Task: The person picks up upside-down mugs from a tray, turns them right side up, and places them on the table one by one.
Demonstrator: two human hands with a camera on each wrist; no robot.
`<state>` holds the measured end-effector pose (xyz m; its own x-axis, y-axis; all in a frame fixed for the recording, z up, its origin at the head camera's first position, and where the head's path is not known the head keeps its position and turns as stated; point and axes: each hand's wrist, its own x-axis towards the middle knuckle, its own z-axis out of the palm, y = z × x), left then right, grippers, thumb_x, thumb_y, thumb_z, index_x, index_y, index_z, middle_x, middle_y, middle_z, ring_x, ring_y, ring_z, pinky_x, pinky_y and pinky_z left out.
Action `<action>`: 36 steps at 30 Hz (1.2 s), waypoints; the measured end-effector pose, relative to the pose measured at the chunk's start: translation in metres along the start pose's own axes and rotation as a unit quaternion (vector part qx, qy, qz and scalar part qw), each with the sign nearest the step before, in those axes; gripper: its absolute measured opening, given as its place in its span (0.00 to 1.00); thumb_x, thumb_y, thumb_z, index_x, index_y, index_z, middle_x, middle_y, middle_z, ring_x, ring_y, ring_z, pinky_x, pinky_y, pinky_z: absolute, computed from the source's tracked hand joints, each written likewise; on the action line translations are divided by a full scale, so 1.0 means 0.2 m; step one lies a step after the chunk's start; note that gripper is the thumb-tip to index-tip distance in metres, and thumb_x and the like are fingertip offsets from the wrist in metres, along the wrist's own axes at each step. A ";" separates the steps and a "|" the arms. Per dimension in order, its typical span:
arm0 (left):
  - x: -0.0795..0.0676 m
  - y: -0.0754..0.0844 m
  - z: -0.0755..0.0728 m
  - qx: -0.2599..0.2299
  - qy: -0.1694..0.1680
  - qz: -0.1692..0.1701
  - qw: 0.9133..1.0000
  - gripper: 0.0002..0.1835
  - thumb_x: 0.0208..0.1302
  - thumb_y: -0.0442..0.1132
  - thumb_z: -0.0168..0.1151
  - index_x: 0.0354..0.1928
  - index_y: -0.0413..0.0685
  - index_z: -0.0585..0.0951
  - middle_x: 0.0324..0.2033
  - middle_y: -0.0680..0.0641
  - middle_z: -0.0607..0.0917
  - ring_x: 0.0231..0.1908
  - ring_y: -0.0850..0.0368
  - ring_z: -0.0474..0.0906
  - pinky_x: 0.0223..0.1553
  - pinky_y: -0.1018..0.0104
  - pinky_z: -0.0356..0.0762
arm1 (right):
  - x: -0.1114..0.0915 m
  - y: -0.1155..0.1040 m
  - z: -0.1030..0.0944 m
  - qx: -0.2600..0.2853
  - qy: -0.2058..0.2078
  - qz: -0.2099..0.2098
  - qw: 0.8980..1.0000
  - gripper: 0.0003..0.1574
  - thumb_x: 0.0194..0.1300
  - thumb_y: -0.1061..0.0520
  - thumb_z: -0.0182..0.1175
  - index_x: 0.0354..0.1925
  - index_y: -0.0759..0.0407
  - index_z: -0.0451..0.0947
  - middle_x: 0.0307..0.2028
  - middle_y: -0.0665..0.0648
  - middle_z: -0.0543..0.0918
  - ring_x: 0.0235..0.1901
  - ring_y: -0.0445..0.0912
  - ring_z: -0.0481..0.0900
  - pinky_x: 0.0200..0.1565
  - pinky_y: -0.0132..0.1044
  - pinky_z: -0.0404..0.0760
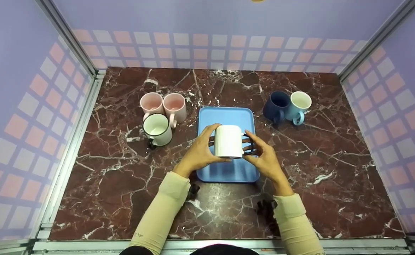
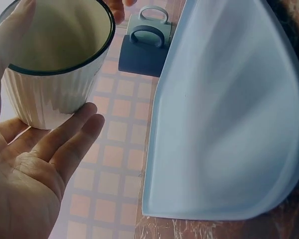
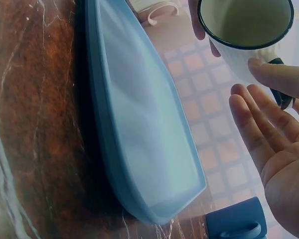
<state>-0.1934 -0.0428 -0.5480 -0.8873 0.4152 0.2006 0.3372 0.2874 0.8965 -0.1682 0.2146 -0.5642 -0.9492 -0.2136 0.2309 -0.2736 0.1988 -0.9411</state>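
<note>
Over the blue tray [image 1: 225, 173], both hands hold a white ribbed mug [image 1: 228, 141] with a dark rim and a black handle. It is tipped so that its mouth faces the person, and both wrist views look into it. My left hand [image 1: 201, 150] grips the mug's body from the left, thumb near the rim and fingers along the far side [image 2: 35, 164]. At the right, my right hand [image 1: 265, 157] holds the mug by its handle, the thumb beside the rim in the right wrist view [image 3: 276, 129]. The handle is partly hidden by those fingers.
Left of the tray stand two pink mugs [image 1: 176, 112] and a white mug [image 1: 159, 136] with a black handle, close together. To its right are a dark blue mug [image 1: 272, 109] and a light blue mug [image 1: 292, 112]. Tiled walls [image 1: 200, 49] enclose the marbled table [image 1: 140, 209].
</note>
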 end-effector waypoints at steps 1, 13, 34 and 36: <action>0.00 0.00 0.00 -0.001 0.000 -0.002 1.000 0.62 0.39 0.52 0.89 0.77 0.58 0.62 0.69 0.51 0.71 0.66 0.49 0.74 0.65 0.57 0.78 | 0.00 0.00 0.00 -0.003 -0.001 0.000 1.000 0.53 0.55 0.78 0.71 0.75 0.59 0.67 0.56 0.67 0.85 0.44 0.47 0.86 0.46 0.33 0.87; 0.01 0.00 0.00 -0.073 -0.001 -0.010 0.997 0.65 0.36 0.72 0.81 0.76 0.55 0.63 0.68 0.48 0.71 0.68 0.44 0.69 0.68 0.42 0.74 | -0.01 -0.02 -0.01 0.008 -0.016 0.001 1.000 0.49 0.58 0.73 0.72 0.74 0.57 0.69 0.56 0.65 0.86 0.47 0.48 0.86 0.49 0.33 0.86; 0.01 0.01 0.01 -0.127 0.024 -0.076 0.989 0.69 0.37 0.84 0.69 0.71 0.38 0.67 0.63 0.33 0.77 0.62 0.39 0.76 0.63 0.47 0.79 | -0.03 0.00 0.01 0.036 0.014 -0.047 0.998 0.13 0.59 0.74 0.70 0.43 0.66 0.84 0.44 0.54 0.87 0.46 0.42 0.86 0.45 0.34 0.86; 0.01 0.01 0.01 -0.131 0.022 -0.080 0.988 0.68 0.37 0.84 0.70 0.71 0.39 0.68 0.61 0.33 0.77 0.59 0.40 0.78 0.57 0.50 0.83 | -0.03 0.00 0.02 0.028 0.026 -0.053 0.998 0.13 0.58 0.75 0.71 0.41 0.66 0.84 0.41 0.55 0.85 0.44 0.42 0.84 0.42 0.34 0.86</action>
<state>-0.1942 -0.0391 -0.5465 -0.9371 0.3439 0.0599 0.1036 0.1102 0.9885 -0.1628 0.2124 -0.5662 -0.9222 -0.1813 0.3416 -0.3660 0.1239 -0.9223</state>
